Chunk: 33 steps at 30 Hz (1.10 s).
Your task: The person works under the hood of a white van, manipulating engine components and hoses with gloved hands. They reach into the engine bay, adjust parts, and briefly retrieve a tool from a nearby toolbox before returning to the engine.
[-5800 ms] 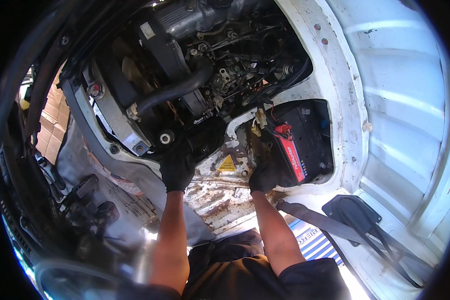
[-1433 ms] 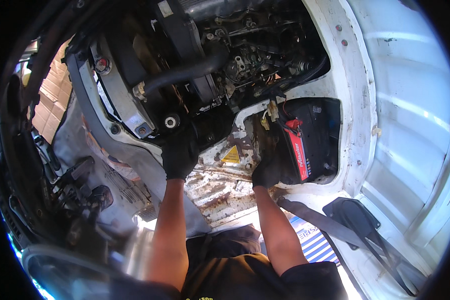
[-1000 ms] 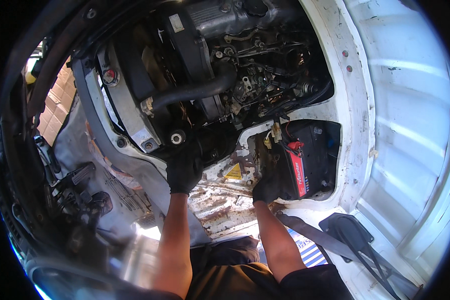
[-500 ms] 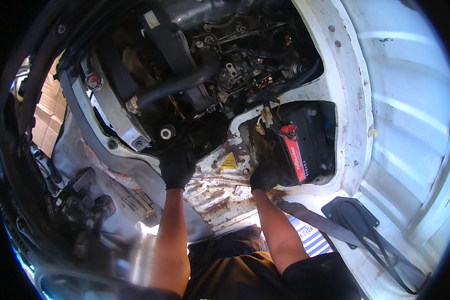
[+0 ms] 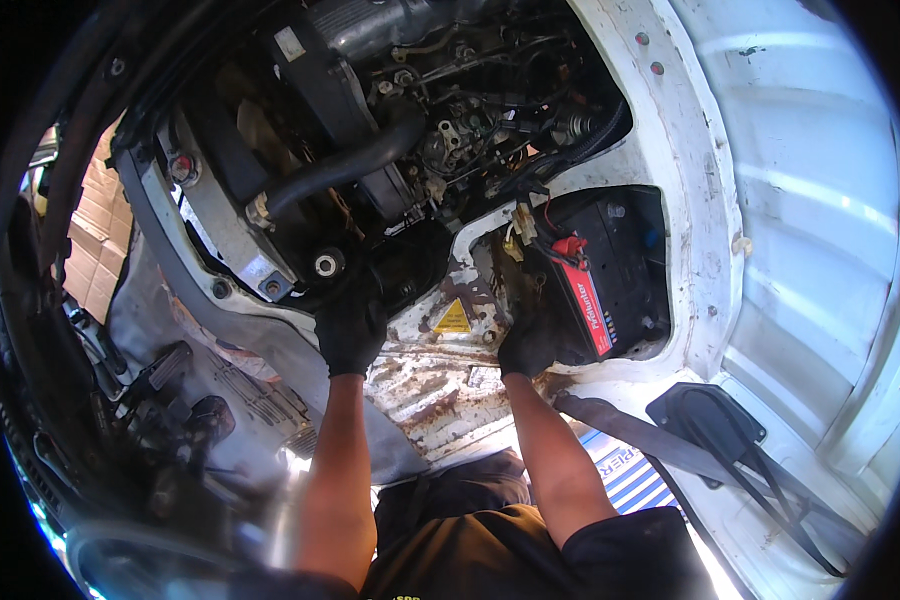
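Note:
Both hands wear black gloves. My left hand (image 5: 351, 332) is at the front rim of the engine opening, just below a round metal-topped fitting (image 5: 326, 264). Its fingers merge with the dark parts behind them. My right hand (image 5: 528, 346) reaches to the near left side of a black battery (image 5: 620, 270) with a red label, at the edge of its recess. Dark shadow hides those fingertips, so any grip there is not visible. Between the hands lies a rusty white metal panel (image 5: 440, 385) with a yellow triangular sticker (image 5: 452, 317).
Beyond the hands lies the engine (image 5: 460, 145), crossed by a thick black hose (image 5: 355, 165). A red clamp cover (image 5: 570, 248) and loose connectors (image 5: 519, 232) sit by the battery. A seat belt strap (image 5: 630, 428) runs at right. Pedals (image 5: 210, 420) are at left.
The whole view has shifted slightly, with the engine bay a little further left and up. Both gloved hands stay in nearly the same places.

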### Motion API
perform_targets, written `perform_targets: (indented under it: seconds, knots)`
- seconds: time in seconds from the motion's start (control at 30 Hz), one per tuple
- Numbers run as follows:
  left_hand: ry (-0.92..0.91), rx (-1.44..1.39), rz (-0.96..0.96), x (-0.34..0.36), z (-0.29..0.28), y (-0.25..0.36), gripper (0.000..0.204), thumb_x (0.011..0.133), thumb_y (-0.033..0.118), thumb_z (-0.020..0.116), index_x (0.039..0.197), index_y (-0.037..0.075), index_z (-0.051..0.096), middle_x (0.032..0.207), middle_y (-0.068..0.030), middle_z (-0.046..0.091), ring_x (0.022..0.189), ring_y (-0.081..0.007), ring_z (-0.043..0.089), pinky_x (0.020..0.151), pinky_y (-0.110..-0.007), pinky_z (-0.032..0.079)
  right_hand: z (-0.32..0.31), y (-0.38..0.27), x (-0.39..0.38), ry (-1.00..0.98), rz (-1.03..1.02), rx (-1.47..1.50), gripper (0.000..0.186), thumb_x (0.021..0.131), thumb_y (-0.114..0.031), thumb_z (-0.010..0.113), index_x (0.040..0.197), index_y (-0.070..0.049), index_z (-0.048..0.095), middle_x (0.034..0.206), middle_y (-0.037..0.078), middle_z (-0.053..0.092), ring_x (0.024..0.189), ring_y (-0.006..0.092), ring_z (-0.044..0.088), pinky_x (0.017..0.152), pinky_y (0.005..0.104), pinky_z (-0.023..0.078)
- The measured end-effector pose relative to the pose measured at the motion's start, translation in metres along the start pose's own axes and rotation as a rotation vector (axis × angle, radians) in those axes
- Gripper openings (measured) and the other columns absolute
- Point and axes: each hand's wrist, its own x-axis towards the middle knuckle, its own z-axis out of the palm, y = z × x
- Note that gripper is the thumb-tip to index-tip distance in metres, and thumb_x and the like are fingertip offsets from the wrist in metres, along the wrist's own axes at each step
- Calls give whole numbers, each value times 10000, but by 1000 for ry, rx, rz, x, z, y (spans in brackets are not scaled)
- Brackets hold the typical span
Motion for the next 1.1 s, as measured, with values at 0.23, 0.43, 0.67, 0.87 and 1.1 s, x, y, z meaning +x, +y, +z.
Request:
perform_targets:
  seconds: [0.23,0.43,0.67,0.87,1.1]
  knots:
    - [33,-57,17,7,-3,8,354,960,202,662,1285,103,759,1342,-144,741,1181,-374,708,1039,-483,561,1,2,4,201,-102,55,497,1080,-470,538,1376,-107,707,1253,209,751,1054,440,725,897,560,570]
    - [46,-4,19,1,-1,3,387,934,207,684,1300,87,729,1300,-163,746,1128,-381,715,986,-512,579,-19,-10,1,-7,-8,101,492,1089,-394,563,1451,-72,645,1411,212,680,1288,417,643,1092,510,506]
    - [22,-54,-2,7,-10,11,371,931,167,680,1291,100,742,1348,-150,730,1188,-381,694,1041,-495,556,-2,1,1,106,-65,81,492,1081,-417,563,1383,-47,681,1320,237,718,1190,444,681,1023,535,532]
    - [-23,-17,-17,8,-9,9,412,946,206,680,1345,114,720,1311,-161,739,1136,-382,708,978,-509,577,12,11,4,151,-111,16,537,1087,-446,540,1461,-76,645,1385,234,701,1187,456,693,999,549,551]
    - [69,-23,12,9,-7,10,416,951,210,681,1351,100,715,1274,-162,751,1091,-391,718,959,-520,577,10,10,4,91,-88,88,543,1099,-424,522,1536,-108,587,1508,208,630,1380,458,574,1175,555,437]
